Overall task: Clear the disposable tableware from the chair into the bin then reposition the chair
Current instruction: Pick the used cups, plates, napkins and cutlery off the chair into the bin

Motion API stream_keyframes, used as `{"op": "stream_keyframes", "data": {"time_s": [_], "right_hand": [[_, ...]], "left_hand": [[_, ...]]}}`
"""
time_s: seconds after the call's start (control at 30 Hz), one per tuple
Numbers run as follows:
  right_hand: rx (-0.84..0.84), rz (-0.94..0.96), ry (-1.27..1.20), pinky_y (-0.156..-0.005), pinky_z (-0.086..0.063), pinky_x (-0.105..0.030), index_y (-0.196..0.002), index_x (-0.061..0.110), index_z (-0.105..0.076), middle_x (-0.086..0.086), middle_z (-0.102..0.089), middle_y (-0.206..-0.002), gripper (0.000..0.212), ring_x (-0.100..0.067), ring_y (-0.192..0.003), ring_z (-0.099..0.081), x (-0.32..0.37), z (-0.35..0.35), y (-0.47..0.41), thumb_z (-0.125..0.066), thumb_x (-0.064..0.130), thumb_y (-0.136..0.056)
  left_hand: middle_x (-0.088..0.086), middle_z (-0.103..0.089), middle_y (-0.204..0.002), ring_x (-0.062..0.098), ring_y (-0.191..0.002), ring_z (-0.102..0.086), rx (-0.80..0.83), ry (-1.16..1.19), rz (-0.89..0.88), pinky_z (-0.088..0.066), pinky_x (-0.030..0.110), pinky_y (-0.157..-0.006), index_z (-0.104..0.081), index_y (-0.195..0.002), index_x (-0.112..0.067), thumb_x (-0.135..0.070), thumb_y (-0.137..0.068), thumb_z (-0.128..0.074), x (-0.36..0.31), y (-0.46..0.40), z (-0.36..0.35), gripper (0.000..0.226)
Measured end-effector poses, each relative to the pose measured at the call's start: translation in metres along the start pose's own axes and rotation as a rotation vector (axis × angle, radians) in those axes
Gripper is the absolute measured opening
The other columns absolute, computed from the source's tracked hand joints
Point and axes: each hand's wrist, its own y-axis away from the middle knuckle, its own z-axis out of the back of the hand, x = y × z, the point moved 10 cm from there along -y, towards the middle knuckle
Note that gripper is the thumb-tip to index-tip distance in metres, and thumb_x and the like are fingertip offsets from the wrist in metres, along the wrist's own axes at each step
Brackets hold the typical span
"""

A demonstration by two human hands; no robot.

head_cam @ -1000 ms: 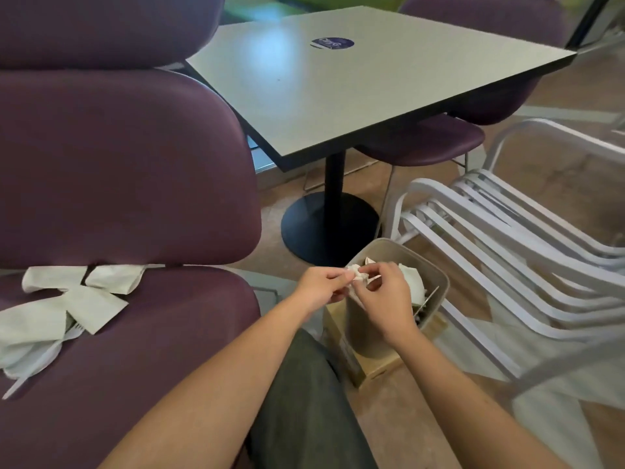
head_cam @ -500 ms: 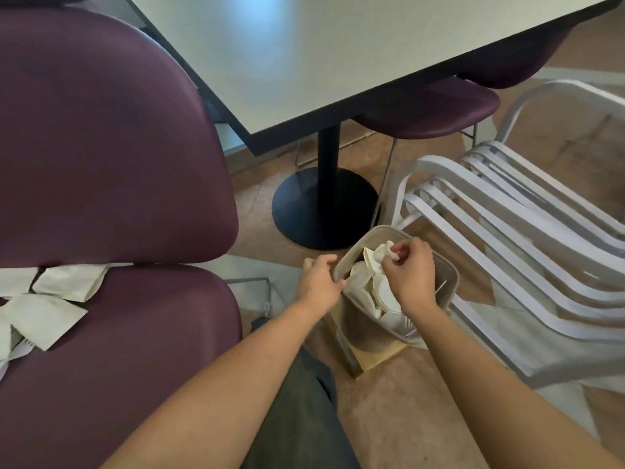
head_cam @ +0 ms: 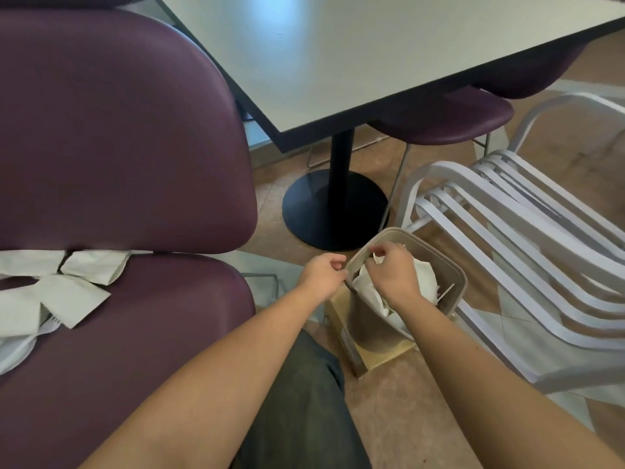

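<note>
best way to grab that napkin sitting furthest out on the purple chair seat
Pinch the napkin at its pointed corner nearest the seat's middle, coming from above and the right. It lies flat on the purple chair, that corner overlapped by nothing, while its left side overlaps the other napkins and cutlery.

Soft daylight glares bluish off the table top [head_cam: 372, 45]; shadows stay faint, edges bow from the wide lens, detail slightly soft.

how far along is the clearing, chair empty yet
Not yet. Done: white tableware already sits in the bin. In hand: both hands are at the bin, right hand over its opening, left hand by the rim. Left: napkins and cutlery lie on the purple chair, which still needs repositioning.
</note>
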Motion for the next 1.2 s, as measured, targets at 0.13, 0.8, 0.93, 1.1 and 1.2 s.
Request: {"op": "stream_keyframes", "data": {"time_s": [0.13,0.8,0.93,1.1,1.2], "right_hand": [[0.098,0.117,-0.077,-0.086,-0.046,-0.024,-0.117,0.016,-0.066,-0.002,-0.064,-0.114,0.028,-0.015,-0.100,-0.059,0.058,-0.014,0.018,-0.061,0.016,-0.089],[0.487,0.502,0.042,-0.095,-0.044,-0.030,-0.121,0.021,-0.064,-0.002,-0.061,-0.124,0.032,-0.024,-0.113,-0.056,0.284,-0.183,0.164,-0.059,0.023,-0.090],[0.542,0.545,0.079,-0.099,-0.045,-0.038,-0.123,0.022,-0.062,-0.001,-0.058,-0.127,0.033,-0.021,-0.122,-0.048,0.312,-0.214,0.184,-0.057,0.024,-0.090],[0.567,0.587,0.124,-0.098,-0.045,-0.037,-0.123,0.022,-0.062,-0.001,-0.058,-0.126,0.033,-0.021,-0.124,-0.045,0.333,-0.246,0.197,-0.057,0.021,-0.090],[0.618,0.626,0.168,-0.099,-0.043,-0.036,-0.124,0.022,-0.062,0.000,-0.057,-0.127,0.033,-0.020,-0.126,-0.040,0.342,-0.275,0.209,-0.054,0.020,-0.092]], "left_hand": [[-0.001,-0.063,-0.123,0.015,-0.115,-0.057,-0.048,0.089,-0.066,-0.045,0.029,-0.098,-0.061,-0.126,-0.019,-0.015,-0.093,-0.060,-0.004,0.018,0.038,0.033],[-0.005,-0.064,-0.105,0.013,-0.092,-0.059,-0.620,0.048,0.104,-0.043,0.024,-0.077,-0.068,-0.112,-0.023,-0.015,-0.092,-0.057,0.179,0.191,0.329,0.025],[-0.003,-0.061,-0.116,0.016,-0.094,-0.061,-0.717,-0.026,0.177,-0.049,0.031,-0.082,-0.067,-0.109,-0.031,-0.017,-0.089,-0.055,0.209,0.213,0.371,0.028],[0.001,-0.053,-0.125,0.022,-0.116,-0.049,-0.804,-0.190,0.272,-0.046,0.035,-0.084,-0.066,-0.109,-0.033,-0.017,-0.088,-0.054,0.235,0.230,0.407,0.029],[0.001,-0.042,-0.130,0.022,-0.125,-0.035,-0.829,-0.301,0.311,-0.041,0.035,-0.087,-0.060,-0.122,-0.029,-0.022,-0.091,-0.056,0.247,0.232,0.423,0.032]]}}
